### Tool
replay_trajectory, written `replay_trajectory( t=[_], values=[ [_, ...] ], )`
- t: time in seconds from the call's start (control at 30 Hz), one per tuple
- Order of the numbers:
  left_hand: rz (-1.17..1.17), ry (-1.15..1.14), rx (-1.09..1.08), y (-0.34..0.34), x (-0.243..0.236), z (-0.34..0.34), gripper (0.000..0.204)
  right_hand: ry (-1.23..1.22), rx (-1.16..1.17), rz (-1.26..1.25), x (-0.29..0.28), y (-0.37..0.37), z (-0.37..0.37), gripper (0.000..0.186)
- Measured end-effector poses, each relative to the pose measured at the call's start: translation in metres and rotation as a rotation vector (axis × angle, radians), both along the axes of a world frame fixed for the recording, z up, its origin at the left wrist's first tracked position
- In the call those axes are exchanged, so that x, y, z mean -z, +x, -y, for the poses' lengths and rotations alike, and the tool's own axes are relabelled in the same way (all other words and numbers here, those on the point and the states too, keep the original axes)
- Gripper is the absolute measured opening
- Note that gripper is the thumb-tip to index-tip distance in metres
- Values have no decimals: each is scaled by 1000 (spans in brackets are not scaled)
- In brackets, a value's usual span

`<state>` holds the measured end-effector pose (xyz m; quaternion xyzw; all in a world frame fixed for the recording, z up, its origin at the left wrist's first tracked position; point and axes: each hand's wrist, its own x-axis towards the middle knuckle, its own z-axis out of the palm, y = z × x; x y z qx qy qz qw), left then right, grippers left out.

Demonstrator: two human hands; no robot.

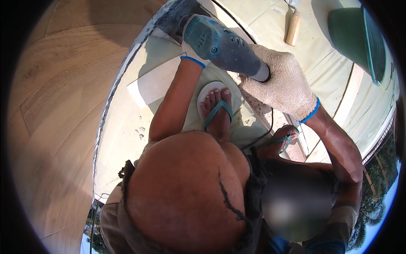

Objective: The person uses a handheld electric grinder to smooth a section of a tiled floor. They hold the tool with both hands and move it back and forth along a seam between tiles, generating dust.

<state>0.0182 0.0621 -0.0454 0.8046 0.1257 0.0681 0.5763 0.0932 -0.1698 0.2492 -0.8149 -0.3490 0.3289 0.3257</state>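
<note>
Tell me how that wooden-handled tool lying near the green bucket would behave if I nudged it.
The wooden-handled tool looks stiff and probably light. Its rounded handle lies flat on the pale sheet, so it would likely slide or roll slightly, not tip.

Single head-worn fisheye view, aimed steeply down along wearer's own body. Very close: bent knee (186, 190) fills lower centre, directly below lens. Power tool (222, 44) sits above knee, toward top of frame, near arm's reach. Beyond knee to right, ground far below shows past edge. Straight edges bow toward rim. No second view to overlap.
</note>
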Motion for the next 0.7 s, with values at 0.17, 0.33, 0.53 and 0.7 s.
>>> replay_trajectory(
  t=[0.17,0.33,0.53,0.7],
  values=[
    [-61,871,205,21,-56,-18,54,12,32,42,-4,11,-21,47],
    [-79,980,179,28,-67,-10,66,145,153,7,-4,10,-14,46],
    [149,3953,674,49,-87,-20,52,-75,43,-253,-23,57,-28,48],
    [277,4295,1346,59,-94,4,57,-156,48,-344,-26,59,-28,50]
  ],
)
